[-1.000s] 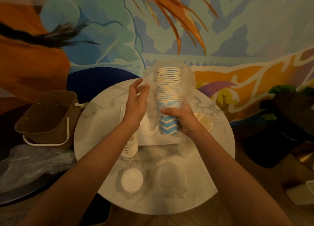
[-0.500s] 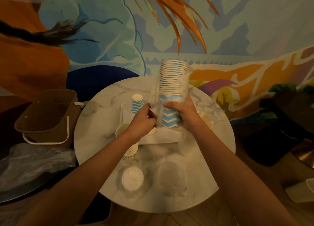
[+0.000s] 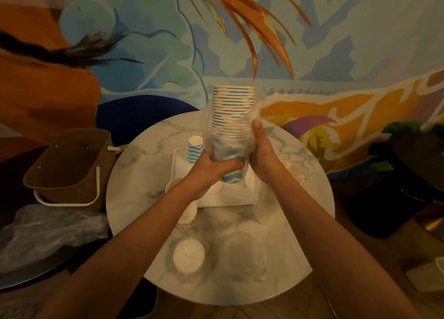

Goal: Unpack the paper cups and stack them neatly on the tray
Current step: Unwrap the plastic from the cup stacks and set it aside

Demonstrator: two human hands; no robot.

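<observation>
Stack (image 3: 233, 112) of cups is held upright above the tray (image 3: 230, 196), its lower part in wrap (image 3: 255, 109). Left hand (image 3: 211, 167) curls its fingers round the base; right hand (image 3: 262, 155) seems to pinch the wrap, thumb up. One cup (image 3: 195, 149) stands on the tray.

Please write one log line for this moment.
left hand: grips cup stack base | right hand: holds wrap | wrap: around lower stack | stack: over tray

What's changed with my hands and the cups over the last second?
The left hand pulled the plastic wrap down the cup stack and now grips its base. The right hand left the base for the wrap's right side. The stack is still upright above the tray.
</observation>
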